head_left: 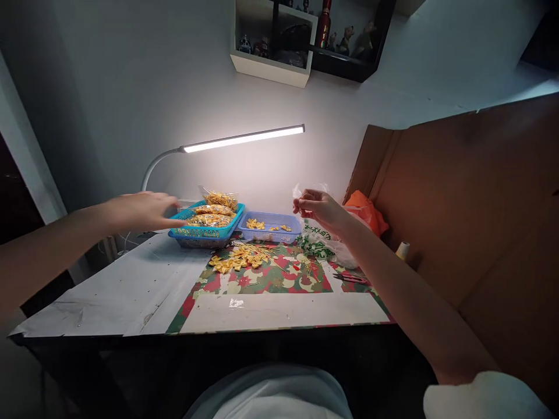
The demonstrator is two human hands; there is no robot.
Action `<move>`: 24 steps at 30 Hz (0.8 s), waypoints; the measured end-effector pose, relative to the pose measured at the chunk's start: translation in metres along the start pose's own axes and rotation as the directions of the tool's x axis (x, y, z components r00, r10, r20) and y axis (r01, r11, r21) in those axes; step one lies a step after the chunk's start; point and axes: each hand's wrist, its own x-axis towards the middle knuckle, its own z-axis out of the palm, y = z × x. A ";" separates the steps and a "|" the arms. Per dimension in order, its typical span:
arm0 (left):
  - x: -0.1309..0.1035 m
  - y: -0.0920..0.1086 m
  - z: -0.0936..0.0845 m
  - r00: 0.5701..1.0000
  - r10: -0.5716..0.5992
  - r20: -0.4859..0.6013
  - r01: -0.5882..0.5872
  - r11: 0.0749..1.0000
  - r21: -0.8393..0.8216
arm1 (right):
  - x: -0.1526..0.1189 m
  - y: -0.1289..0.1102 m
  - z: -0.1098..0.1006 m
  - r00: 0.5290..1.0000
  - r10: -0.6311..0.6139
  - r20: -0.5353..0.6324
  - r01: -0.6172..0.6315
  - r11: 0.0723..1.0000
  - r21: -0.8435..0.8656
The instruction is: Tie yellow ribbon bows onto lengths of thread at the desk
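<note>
Head view: purple basket [268, 235] stretches left to right.

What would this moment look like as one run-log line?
left hand: open, blurred, near teal basket | right hand: raised, curled, contents unclear | yellow pieces: loose on patterned cloth | lamp: lit

Below a wall shelf [271, 71] (red bottle [324, 26] aboard), a lamp [244, 139] glows.
</note>
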 end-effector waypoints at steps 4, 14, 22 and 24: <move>0.021 0.094 0.022 0.896 0.411 0.167 -0.343 0.881 -0.326 | 0.007 -0.008 0.013 0.999 0.000 0.036 0.001 0.999 -0.040; 0.036 0.155 0.034 0.903 0.410 0.127 -0.102 0.492 -0.864 | 0.015 -0.009 0.019 1.000 0.022 0.007 -0.022 1.000 -0.004; 0.044 0.124 0.000 0.970 0.244 0.018 -0.109 0.497 -0.861 | 0.014 0.000 0.020 0.998 0.065 0.021 -0.066 0.997 0.049; 0.043 0.116 -0.008 0.983 0.182 -0.016 -0.109 0.519 -0.848 | 0.006 0.003 0.012 0.999 0.049 0.019 -0.050 0.996 0.074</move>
